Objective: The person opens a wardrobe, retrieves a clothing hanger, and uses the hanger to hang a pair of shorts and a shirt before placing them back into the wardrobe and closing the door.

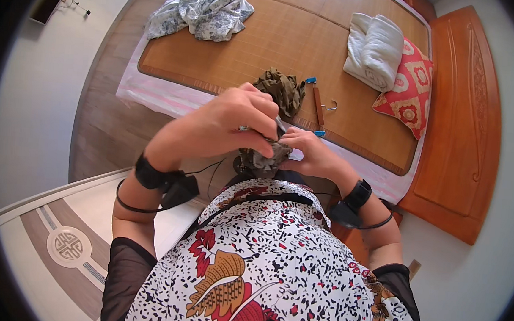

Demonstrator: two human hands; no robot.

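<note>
- A small bunch of dark olive cloth [264, 156] is held up close to the body, in front of the chest and above the edge of the bed [172, 98].
- The left hand [227, 122] is seen on top of the cloth. Its grip is pressed together, and the top of the cloth, with something thin and grey, looks pinched between finger and thumb. What the thin grey thing is cannot be told.
- The right hand [311, 152] is seen beside and a little under the cloth. Its fingers are curled shut on the side of the cloth, so the cloth is held by both hands at once.
- A second bunch of the same olive cloth [283, 89] lies on the bamboo mat [247, 46], just past the hands.
- A wooden hanger with blue clips [319, 108] lies just beside that bunch.
- For good work here, the cloth should be kept tight between the two hands, so that no part slips out.
- The pinch on top should be kept small and firm, and the cloth should be moved slowly.
- The black cords at the wrists should be kept clear of the cloth, since a snag could pull it loose.
- Farther off on the mat lie a crumpled flowered cloth [202, 10], a folded white blanket [373, 49] and a red pillow [409, 90].
</note>
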